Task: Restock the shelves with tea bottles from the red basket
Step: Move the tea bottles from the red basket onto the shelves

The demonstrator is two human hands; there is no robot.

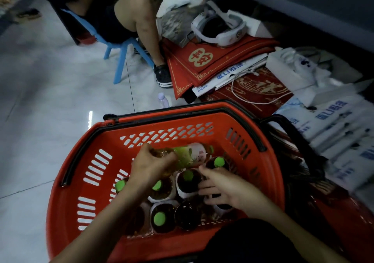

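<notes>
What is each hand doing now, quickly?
Left hand: closed on a tea bottle lying sideways.
Right hand: open, fingers resting on upright bottles.

My left hand point(150, 166) is gripping a clear, glossy plastic tea bottle point(188, 155) wrapped in a smooth printed film label. The red basket point(66, 198) is showing moulded, slotted plastic with a dull sheen, and its black handle point(245, 121) is looking matt. The floor tiles point(50, 92) are reflecting light, polished and smooth. The blue chair point(119, 60) is appearing as smooth plastic.
</notes>
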